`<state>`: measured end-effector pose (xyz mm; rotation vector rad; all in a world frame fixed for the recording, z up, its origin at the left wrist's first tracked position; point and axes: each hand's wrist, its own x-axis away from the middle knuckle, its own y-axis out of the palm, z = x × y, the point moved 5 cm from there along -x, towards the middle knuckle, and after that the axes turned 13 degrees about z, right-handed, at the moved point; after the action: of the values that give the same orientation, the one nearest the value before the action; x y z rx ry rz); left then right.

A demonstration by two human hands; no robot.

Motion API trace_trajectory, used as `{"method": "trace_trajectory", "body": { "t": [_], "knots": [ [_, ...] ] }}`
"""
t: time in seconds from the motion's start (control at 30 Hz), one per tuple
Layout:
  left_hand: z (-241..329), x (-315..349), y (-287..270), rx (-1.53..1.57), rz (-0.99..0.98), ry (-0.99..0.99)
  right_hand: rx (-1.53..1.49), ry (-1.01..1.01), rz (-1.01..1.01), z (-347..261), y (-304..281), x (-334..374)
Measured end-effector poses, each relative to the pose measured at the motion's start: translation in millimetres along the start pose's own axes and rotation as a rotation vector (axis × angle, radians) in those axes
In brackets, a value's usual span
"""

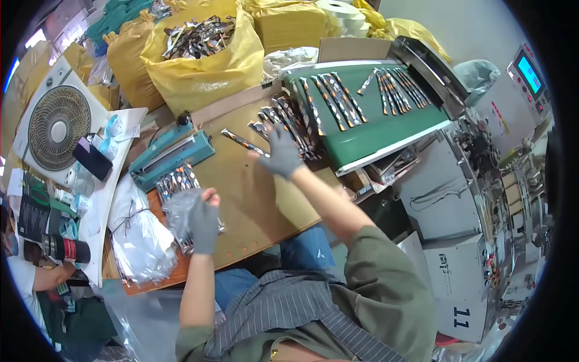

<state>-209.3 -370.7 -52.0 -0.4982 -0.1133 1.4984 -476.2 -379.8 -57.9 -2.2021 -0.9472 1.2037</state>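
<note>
My left hand point(204, 225), in a grey glove with bare fingertips, is closed on a clear plastic bag point(179, 212) at the near side of the brown table. Slim black, orange and white stick packets point(178, 179) lie just beyond that bag. Farther right, my right hand point(281, 152), gloved the same way, reaches over a heap of stick packets point(295, 125) by the conveyor. Its fingers are apart, at the heap's left edge; whether they touch it I cannot tell. One single stick packet point(240, 141) lies to the left of that hand.
A green conveyor belt point(386, 130) carries spaced stick packets. On the left stand a teal bag sealer point(172, 158), a stack of clear bags point(142, 244) and a fan point(59, 128). Beyond the table is a yellow sack point(205, 81) full of packets. A machine with a blue screen point(528, 77) stands right.
</note>
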Motion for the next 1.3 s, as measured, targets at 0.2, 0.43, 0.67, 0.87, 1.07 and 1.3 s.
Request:
{"method": "trace_trajectory", "body": {
  "t": [0.2,0.43,0.67,0.87,1.07,1.3],
  "knots": [
    [-55,-50,65,-0.279,0.063,0.013,0.122,0.593,-0.458,109,32,-67],
    [-87,-83,111,-0.365,0.085,0.229,-0.222,0.475,-0.356,54,47,-68],
    [-86,-67,112,-0.36,0.059,0.156,0.056,0.098,0.318,135,-121,-130],
    [-78,-69,115,-0.343,0.007,0.17,0.855,0.529,0.494,343,-226,-117],
    [-77,-67,113,-0.29,0.044,0.268,0.807,1.016,0.208,371,-243,-113],
    [-73,-64,106,-0.343,0.036,0.237,0.433,0.199,-0.127,185,-90,-146]
  ]
}}
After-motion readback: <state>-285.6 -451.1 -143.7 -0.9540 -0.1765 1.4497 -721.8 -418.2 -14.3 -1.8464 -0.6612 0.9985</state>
